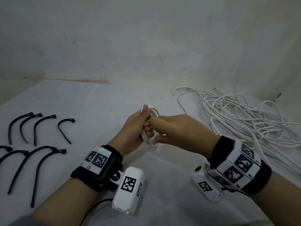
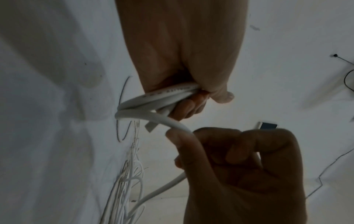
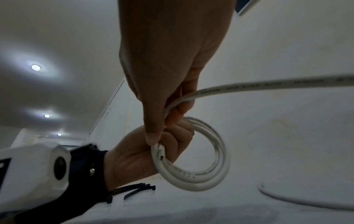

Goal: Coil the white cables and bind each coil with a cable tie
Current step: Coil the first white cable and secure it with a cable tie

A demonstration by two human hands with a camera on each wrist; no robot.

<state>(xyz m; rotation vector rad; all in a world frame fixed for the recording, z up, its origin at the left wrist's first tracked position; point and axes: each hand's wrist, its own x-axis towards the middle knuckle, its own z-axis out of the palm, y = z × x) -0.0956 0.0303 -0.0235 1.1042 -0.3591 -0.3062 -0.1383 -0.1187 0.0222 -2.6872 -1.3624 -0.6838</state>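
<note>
A small coil of white cable (image 1: 154,111) is held upright above the table in the middle. My left hand (image 1: 144,122) grips one side of it, thumb on top and fingers curled through the loops. My right hand (image 1: 157,130) meets it from the right and pinches the free strand (image 3: 268,84) against the coil (image 3: 210,174). In the left wrist view the coil (image 2: 153,103) sits in my left fingers, and the right hand (image 2: 220,145) is curled round the strand below. Several black cable ties (image 1: 40,144) lie at the left.
A loose tangle of white cable (image 1: 244,115) is spread over the right side of the white table (image 1: 97,101), and the held strand leads toward it. A pale wall stands close behind. The cable ties (image 3: 134,189) lie beyond my left wrist.
</note>
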